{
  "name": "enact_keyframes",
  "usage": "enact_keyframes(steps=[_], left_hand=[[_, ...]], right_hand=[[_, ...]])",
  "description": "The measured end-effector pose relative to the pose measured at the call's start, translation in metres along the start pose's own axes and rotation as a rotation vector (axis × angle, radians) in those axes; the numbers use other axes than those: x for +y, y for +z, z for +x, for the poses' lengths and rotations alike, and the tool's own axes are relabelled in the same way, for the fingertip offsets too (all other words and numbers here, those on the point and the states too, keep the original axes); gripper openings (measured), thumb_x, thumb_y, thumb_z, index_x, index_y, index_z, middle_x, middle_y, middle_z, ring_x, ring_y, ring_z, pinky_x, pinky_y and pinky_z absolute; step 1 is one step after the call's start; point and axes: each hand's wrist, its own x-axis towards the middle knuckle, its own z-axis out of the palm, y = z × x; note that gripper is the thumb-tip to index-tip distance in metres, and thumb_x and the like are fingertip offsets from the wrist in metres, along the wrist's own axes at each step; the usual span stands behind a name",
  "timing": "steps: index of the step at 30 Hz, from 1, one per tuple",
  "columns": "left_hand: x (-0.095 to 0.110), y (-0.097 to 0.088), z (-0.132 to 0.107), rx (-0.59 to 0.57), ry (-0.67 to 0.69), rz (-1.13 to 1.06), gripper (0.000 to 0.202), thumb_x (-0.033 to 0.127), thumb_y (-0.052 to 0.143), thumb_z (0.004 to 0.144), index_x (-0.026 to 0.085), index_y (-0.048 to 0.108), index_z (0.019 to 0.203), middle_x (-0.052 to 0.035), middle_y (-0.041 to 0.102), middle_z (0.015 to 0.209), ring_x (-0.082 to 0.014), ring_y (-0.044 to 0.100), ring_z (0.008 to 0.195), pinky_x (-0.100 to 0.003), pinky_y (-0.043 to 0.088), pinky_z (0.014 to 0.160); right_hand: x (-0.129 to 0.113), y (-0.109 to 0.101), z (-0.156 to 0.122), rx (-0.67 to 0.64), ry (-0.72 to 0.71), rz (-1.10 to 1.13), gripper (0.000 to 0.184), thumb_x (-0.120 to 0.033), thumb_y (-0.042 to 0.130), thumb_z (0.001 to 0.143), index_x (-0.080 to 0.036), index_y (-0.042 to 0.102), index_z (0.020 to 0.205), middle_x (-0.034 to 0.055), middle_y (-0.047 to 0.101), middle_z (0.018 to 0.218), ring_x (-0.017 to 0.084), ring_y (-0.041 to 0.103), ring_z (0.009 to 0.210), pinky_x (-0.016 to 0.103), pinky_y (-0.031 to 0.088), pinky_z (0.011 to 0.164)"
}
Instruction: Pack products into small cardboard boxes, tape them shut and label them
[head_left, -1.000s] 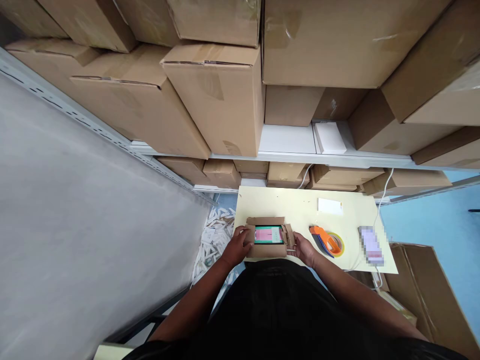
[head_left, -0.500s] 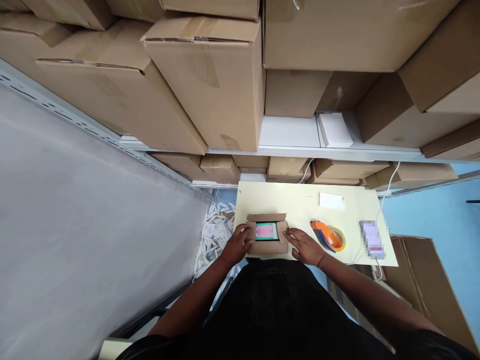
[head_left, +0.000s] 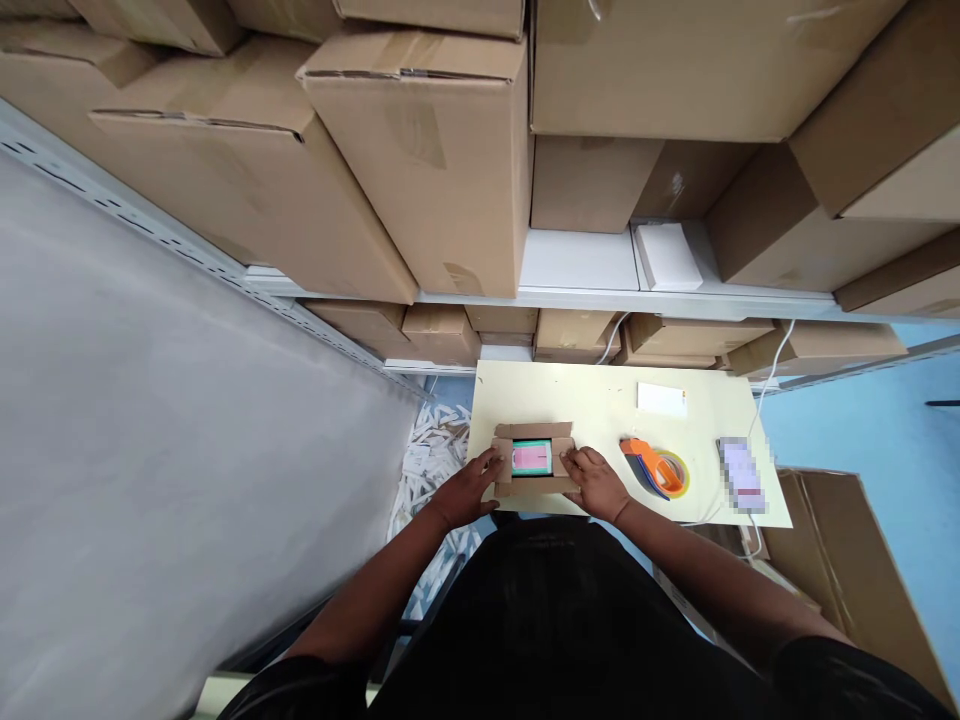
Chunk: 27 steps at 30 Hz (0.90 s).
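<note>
A small cardboard box (head_left: 536, 487) sits near the front edge of the cream table, its flaps spread at the top. Inside lies a flat pink and green item (head_left: 531, 458), its kind unclear. My left hand (head_left: 469, 487) holds the box's left end, fingers on the side flap and thumb low near the front corner. At the opposite end, my right hand (head_left: 598, 483) grips the right flap and side in the same way. To the right of that hand lies an orange and blue tape dispenser (head_left: 654, 468) with a yellowish roll.
The cream table (head_left: 555, 390) also carries a white card (head_left: 661, 398) and a blurred phone (head_left: 741, 475) with a cable. Cardboard boxes (head_left: 420, 170) fill the shelves ahead. White scraps (head_left: 435, 455) cover the floor at left; a large open carton (head_left: 840, 560) stands at right.
Both hands have shifted lower on the box's ends, with the thumbs now down near its front corners. The front flap looks narrower, and the view has moved slightly.
</note>
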Motion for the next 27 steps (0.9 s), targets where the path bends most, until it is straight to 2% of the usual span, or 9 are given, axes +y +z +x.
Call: enact_keyframes(steps=[4,11,13,15,17,19,22,24,27], left_hand=[[0.006,0.005,0.01,0.136,-0.095,0.009,0.051,0.043,0.068,0.09,0.024,0.061,0.137,-0.013,0.052,0.147,-0.0303,0.05,0.137,-0.049,0.043,0.117],[0.017,-0.001,0.02,0.141,-0.106,0.009,0.028,0.033,0.058,0.096,0.024,0.07,0.119,-0.0095,0.059,0.128,-0.0254,0.057,0.123,-0.044,0.047,0.111],[0.02,0.0,0.026,0.187,-0.169,-0.032,0.034,0.028,0.062,0.09,0.023,0.065,0.124,-0.0096,0.055,0.129,-0.0247,0.058,0.121,-0.042,0.049,0.109],[0.022,-0.001,0.036,0.278,-0.256,-0.053,0.058,0.025,0.068,0.083,0.022,0.053,0.139,-0.0114,0.048,0.139,-0.027,0.054,0.127,-0.044,0.047,0.111],[0.025,-0.004,0.047,0.339,-0.295,-0.038,0.085,0.024,0.074,0.076,0.022,0.036,0.152,-0.0133,0.039,0.15,-0.0312,0.045,0.138,-0.048,0.042,0.116],[0.027,-0.011,0.056,0.304,-0.257,0.002,0.091,0.022,0.074,0.075,0.023,0.031,0.156,-0.0131,0.041,0.152,-0.033,0.042,0.14,-0.05,0.038,0.118],[0.029,-0.02,0.055,0.15,-0.14,0.057,0.063,0.017,0.064,0.083,0.025,0.051,0.144,-0.0098,0.059,0.136,-0.0308,0.051,0.13,-0.05,0.04,0.115],[0.028,-0.019,0.047,0.083,-0.078,0.069,0.042,0.016,0.058,0.089,0.027,0.064,0.129,-0.0086,0.065,0.128,-0.0297,0.053,0.127,-0.051,0.04,0.114],[0.028,-0.009,0.034,0.113,-0.054,0.048,0.03,0.019,0.054,0.094,0.027,0.07,0.118,-0.0085,0.066,0.13,-0.0287,0.053,0.129,-0.052,0.039,0.115]], right_hand=[[-0.002,-0.01,0.005,0.089,0.057,0.127,0.046,-0.048,0.057,0.097,-0.022,0.068,0.134,0.0149,0.065,0.122,0.034,0.053,0.116,0.053,0.049,0.102],[-0.011,0.0,0.014,0.17,0.188,0.215,0.034,-0.044,0.05,0.101,-0.023,0.076,0.106,0.0111,0.065,0.105,0.03,0.055,0.106,0.048,0.049,0.097],[-0.013,0.006,0.018,0.208,0.248,0.199,0.03,-0.043,0.052,0.1,-0.022,0.073,0.101,0.0115,0.063,0.103,0.03,0.055,0.102,0.048,0.05,0.095],[-0.014,0.013,0.023,0.284,0.323,0.197,0.027,-0.041,0.056,0.097,-0.02,0.068,0.108,0.0129,0.059,0.108,0.03,0.055,0.101,0.05,0.051,0.094],[-0.015,0.018,0.026,0.352,0.369,0.204,0.036,-0.039,0.059,0.094,-0.019,0.06,0.124,0.0152,0.055,0.118,0.031,0.056,0.106,0.052,0.052,0.096],[-0.014,0.021,0.028,0.368,0.386,0.201,0.056,-0.038,0.061,0.092,-0.018,0.047,0.142,0.0176,0.049,0.13,0.033,0.054,0.115,0.054,0.051,0.1],[-0.012,0.021,0.028,0.339,0.384,0.161,0.074,-0.039,0.059,0.094,-0.019,0.027,0.157,0.0192,0.043,0.143,0.035,0.05,0.127,0.054,0.049,0.104],[-0.011,0.019,0.025,0.309,0.343,0.111,0.068,-0.039,0.057,0.096,-0.02,0.032,0.157,0.0182,0.044,0.145,0.035,0.049,0.129,0.054,0.049,0.105],[-0.009,0.013,0.021,0.208,0.224,0.033,0.041,-0.037,0.051,0.1,-0.024,0.058,0.139,0.0149,0.055,0.141,0.034,0.055,0.122,0.053,0.047,0.106]])
